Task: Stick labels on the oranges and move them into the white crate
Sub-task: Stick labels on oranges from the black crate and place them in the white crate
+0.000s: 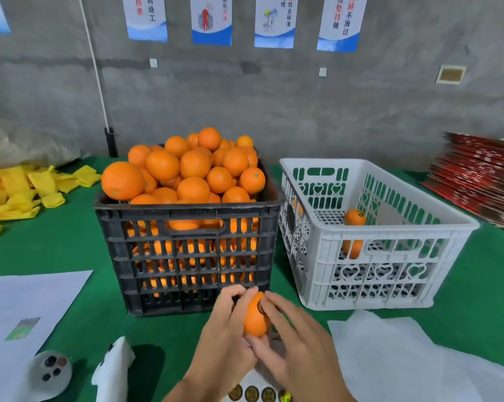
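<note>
Near the front edge of the green table, the left hand [227, 329] curls round one round orange [255, 316] while the right hand [297, 340] presses fingers on its dark round label [260, 308], which faces up-right. Two oranges [355, 217] lie in the white slatted plastic crate [390, 274], right of one heaped black plastic crate [187, 256]. Four round stickers [252, 393] sit nearest.

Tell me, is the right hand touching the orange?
Touching. The head view shows the right hand fingers pressing the label on the orange, held by the left hand.
</note>
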